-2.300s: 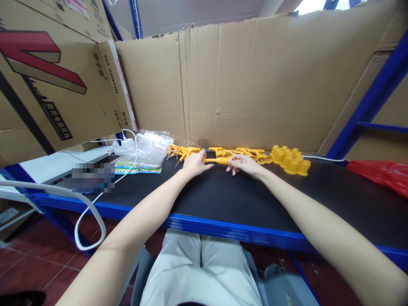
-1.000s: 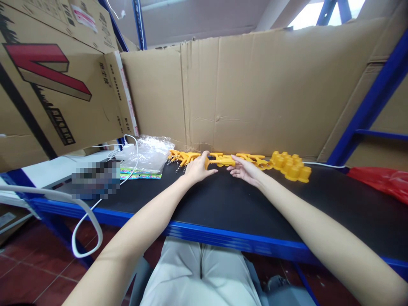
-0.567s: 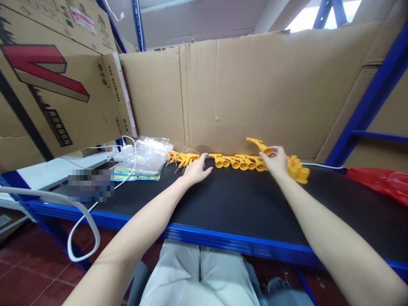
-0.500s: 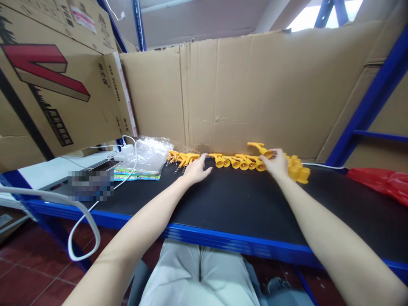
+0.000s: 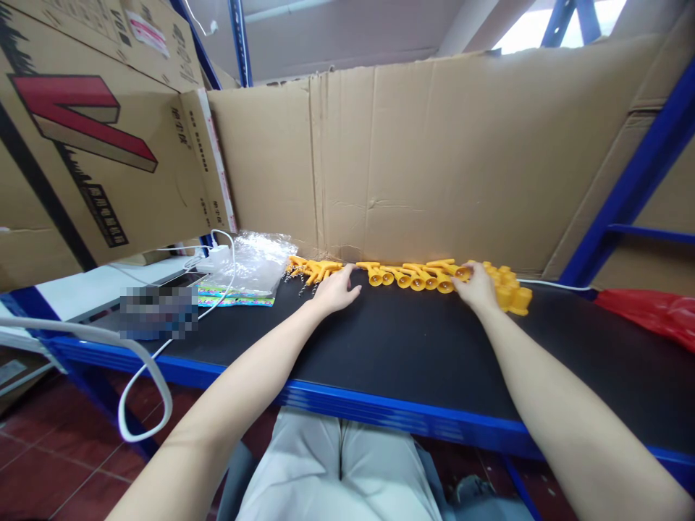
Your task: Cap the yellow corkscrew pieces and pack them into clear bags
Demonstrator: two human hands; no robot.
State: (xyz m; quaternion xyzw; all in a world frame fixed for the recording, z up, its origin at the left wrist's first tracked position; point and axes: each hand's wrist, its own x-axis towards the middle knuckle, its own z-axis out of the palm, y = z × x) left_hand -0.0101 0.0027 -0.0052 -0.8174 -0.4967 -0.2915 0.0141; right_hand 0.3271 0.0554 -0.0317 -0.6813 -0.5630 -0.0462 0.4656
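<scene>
A row of yellow plastic handle pieces (image 5: 405,276) lies along the back of the black shelf top (image 5: 391,340), against the cardboard wall. My right hand (image 5: 478,288) is at the row's right end, fingers curled on the topmost yellow piece (image 5: 448,265), which lies nearly flat on the others. A cluster of yellow caps (image 5: 510,292) sits just right of that hand. My left hand (image 5: 335,289) rests on the black surface with fingers loosely spread and nothing in it. It is beside another small pile of yellow parts (image 5: 312,268) with metal springs.
A crumpled clear plastic bag (image 5: 254,255) lies on colourful packets at the left, with a white charger and cable (image 5: 217,253) behind. A red plastic bag (image 5: 651,310) is at the far right. Cardboard sheets (image 5: 423,159) wall the back, a blue rack post (image 5: 630,181) stands right.
My right hand picked up a yellow piece, carried it right and lowered it onto the row's right end. My left hand stayed almost still on the surface.
</scene>
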